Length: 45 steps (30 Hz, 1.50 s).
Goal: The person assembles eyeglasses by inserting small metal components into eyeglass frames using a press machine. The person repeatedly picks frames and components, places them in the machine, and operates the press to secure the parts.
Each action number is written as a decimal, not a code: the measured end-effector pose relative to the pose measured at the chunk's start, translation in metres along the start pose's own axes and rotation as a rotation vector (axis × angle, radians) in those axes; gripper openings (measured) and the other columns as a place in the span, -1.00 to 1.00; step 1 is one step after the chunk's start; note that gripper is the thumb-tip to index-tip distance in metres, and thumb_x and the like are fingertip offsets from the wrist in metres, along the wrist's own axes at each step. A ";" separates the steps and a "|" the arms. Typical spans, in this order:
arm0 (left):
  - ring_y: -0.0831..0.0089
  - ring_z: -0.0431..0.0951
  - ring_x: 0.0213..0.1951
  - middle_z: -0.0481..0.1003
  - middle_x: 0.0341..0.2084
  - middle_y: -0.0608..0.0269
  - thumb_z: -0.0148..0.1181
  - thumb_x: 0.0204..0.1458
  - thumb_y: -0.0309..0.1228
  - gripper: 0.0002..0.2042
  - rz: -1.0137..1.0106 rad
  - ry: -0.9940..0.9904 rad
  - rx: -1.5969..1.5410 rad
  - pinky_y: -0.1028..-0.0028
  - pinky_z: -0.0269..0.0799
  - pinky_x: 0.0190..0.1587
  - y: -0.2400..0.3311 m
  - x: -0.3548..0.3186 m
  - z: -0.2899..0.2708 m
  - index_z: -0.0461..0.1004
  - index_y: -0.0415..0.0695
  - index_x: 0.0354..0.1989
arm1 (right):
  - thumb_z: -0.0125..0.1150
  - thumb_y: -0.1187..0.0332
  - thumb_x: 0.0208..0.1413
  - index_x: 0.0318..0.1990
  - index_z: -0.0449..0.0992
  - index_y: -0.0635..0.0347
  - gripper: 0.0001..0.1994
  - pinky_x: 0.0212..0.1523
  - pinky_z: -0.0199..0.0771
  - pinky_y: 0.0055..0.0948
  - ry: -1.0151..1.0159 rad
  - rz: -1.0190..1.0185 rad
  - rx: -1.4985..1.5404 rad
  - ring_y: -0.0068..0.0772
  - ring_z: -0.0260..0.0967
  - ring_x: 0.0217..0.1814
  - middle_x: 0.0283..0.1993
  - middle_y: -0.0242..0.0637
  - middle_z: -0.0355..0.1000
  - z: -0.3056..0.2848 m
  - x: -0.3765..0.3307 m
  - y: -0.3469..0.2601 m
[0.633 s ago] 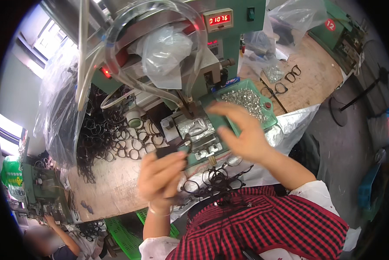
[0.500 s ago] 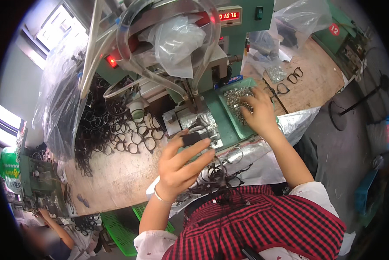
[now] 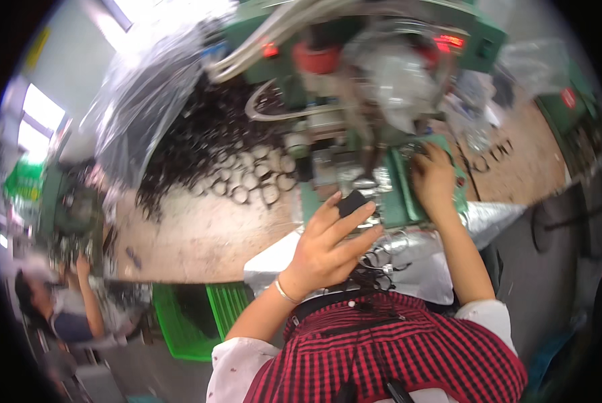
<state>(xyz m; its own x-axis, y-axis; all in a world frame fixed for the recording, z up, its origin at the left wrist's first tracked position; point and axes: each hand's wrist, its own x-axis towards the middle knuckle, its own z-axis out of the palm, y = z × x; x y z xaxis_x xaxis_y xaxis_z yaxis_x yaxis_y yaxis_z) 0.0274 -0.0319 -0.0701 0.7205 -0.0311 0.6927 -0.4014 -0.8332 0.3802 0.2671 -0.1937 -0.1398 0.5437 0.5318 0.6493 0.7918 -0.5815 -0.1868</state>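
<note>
My left hand (image 3: 331, 248) hovers palm down at the near side of the machine's metal fixture (image 3: 380, 180), its fingers stretched and apart. A black wrap (image 3: 352, 203) covers part of one finger. Whether its thumb touches anything underneath is hidden. My right hand (image 3: 435, 178) dips into the green tray (image 3: 404, 188), which earlier shows many small metal parts. Those fingertips are blurred and partly hidden. Below my left hand, dark eyeglass frames (image 3: 375, 269) lie on silvery wrapping in front of my checked apron.
Many dark eyeglass frames (image 3: 220, 134) pile up left of the machine, beside a large clear plastic bag (image 3: 130, 114). More frames (image 3: 492, 160) lie right of the tray. A green crate (image 3: 180, 336) stands below the bench edge. Another person (image 3: 79, 309) sits at far left.
The whole view has swung, so the bench and machine appear farther right, with motion blur. My right hand reaches farther toward the tray's far end. My left hand stays near the fixture.
</note>
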 end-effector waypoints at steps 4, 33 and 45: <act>0.09 0.52 0.05 0.58 0.00 0.11 0.41 -0.02 -0.44 -0.81 -0.290 0.465 0.491 0.14 0.44 0.10 -0.064 -0.062 -0.037 0.67 -0.06 -0.19 | 0.15 0.35 0.35 0.00 0.64 0.25 -0.76 0.06 0.46 -0.44 0.116 0.627 0.682 -0.38 0.52 0.00 -0.03 -0.26 0.60 -0.024 -0.038 0.024; -0.06 0.64 -0.18 0.62 -0.25 -0.18 0.01 0.20 -0.30 -0.72 -1.112 -0.307 0.772 0.02 0.55 -0.16 -0.256 -0.188 -0.101 0.56 -0.20 -0.10 | 0.31 0.55 0.12 -0.01 0.59 0.28 -0.74 0.06 0.43 -0.53 -0.093 0.559 0.904 -0.50 0.44 -0.05 -0.04 -0.31 0.55 -0.067 -0.054 -0.021; 0.59 0.55 -0.17 0.60 -0.21 0.29 0.16 0.28 -0.53 -0.86 -0.685 0.758 -0.397 0.51 0.47 -0.06 -0.073 -0.040 -0.035 0.58 -0.21 -0.05 | 0.41 0.29 -0.01 -0.20 0.59 0.35 -0.69 0.27 0.25 -0.30 -0.096 0.452 0.918 -0.29 0.39 0.13 -0.01 -0.17 0.51 -0.006 0.006 -0.075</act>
<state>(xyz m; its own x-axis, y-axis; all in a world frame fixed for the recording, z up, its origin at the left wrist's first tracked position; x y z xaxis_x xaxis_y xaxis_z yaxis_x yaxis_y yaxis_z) 0.0077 0.0497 -0.1043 0.3805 0.8318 0.4041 -0.2998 -0.3024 0.9048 0.2097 -0.1505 -0.1179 0.8318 0.4506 0.3240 0.3932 -0.0664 -0.9171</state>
